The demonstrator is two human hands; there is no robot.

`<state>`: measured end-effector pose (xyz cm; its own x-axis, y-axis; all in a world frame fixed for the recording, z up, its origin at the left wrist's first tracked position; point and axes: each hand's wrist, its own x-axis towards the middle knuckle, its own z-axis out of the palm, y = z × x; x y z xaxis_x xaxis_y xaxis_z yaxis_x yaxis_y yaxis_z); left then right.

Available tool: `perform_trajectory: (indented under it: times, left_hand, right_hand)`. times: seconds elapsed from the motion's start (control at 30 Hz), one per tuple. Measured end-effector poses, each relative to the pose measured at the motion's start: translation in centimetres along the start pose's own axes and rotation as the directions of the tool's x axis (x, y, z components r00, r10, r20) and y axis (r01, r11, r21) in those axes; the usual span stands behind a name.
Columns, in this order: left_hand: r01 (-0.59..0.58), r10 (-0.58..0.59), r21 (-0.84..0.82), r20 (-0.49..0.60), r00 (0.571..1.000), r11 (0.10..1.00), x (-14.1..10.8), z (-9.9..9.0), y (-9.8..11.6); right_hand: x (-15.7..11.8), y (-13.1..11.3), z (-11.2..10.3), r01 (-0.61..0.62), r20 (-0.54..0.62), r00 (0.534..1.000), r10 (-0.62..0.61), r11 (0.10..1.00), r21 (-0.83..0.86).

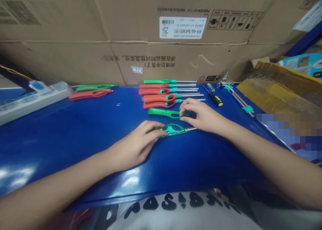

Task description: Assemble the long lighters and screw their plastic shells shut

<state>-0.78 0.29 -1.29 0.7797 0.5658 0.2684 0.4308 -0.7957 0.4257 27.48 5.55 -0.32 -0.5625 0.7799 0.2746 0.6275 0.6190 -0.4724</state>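
Between your left fingers [157,133], gripped: one open green plastic handle shell [176,134], teal insert [171,129] and slim metal rod [191,128] seated, by the look, but uncovered. Between your right fingers [187,106], apparently pinched by its loop: one rodless green plastic handle piece [162,112], lying just beyond the open shell. Beyond both, seemingly complete: a row of green, red and orange plastic handles with metal rods [157,90]. Unfinished, judging by missing rods: red and green plastic handle pieces [92,94], well left of your left fingers. Right of the row: a black-and-yellow screwdriver [215,98]. Surface: a glossy blue bench [201,163]. Room: brown printed cardboard [75,62] behind; white power strip [32,101], far left.
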Motion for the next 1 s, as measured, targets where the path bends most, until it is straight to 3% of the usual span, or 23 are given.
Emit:
perform_trajectory:
  times: [0.1, 0.2, 0.3, 0.4, 0.47, 0.53, 0.67, 0.8, 1.0]
  left_hand:
    - [0.003, -0.002, 0.021, -0.044, 0.999, 1.0, 0.0, -0.4, 0.0]
    - [0.021, 0.007, 0.154, -0.184, 0.983, 0.988, 0.0, -1.2, -0.2]
    - [0.042, 0.058, 0.317, -0.301, 0.952, 0.948, 0.1, -2.0, -0.7]
    - [0.018, 0.083, 0.342, -0.279, 0.957, 0.94, -0.1, -2.5, -1.0]
    - [-0.001, 0.086, 0.308, -0.265, 0.96, 0.951, -0.2, -2.7, -0.9]
    - [-0.002, 0.072, 0.255, -0.263, 0.962, 0.967, -0.2, -2.7, -0.7]
    - [0.02, 0.012, 0.142, -0.22, 0.975, 0.99, -0.1, -2.5, -0.1]
    - [0.053, -0.04, 0.112, -0.119, 0.992, 0.992, -0.1, -2.3, -0.2]
    - [0.079, -0.075, 0.13, -0.037, 0.997, 0.988, -0.2, -2.0, -0.7]
  right_hand:
    - [-0.1, -0.4, -0.3, -0.071, -0.082, 0.993, 0.082, 0.99, 0.121]
    - [-0.3, -1.2, -0.4, -0.163, -0.136, 0.965, 0.223, 0.92, 0.357]
    - [-0.4, -2.0, -0.6, -0.266, -0.004, 0.947, 0.321, 0.793, 0.547]
    - [-0.5, -2.5, -0.9, -0.329, 0.118, 0.938, 0.326, 0.733, 0.595]
    - [-0.7, -2.7, -1.0, -0.33, 0.151, 0.942, 0.299, 0.745, 0.58]
    - [-0.8, -2.7, -0.9, -0.269, 0.147, 0.963, 0.225, 0.82, 0.505]
    - [-1.1, -2.6, -0.6, -0.004, 0.108, 0.994, -0.019, 0.977, 0.215]
    - [-1.2, -2.5, -0.3, 0.116, 0.109, 0.986, -0.129, 0.987, 0.115]
    - [-1.1, -2.3, 0.3, 0.143, 0.134, 0.98, -0.146, 0.989, 0.032]
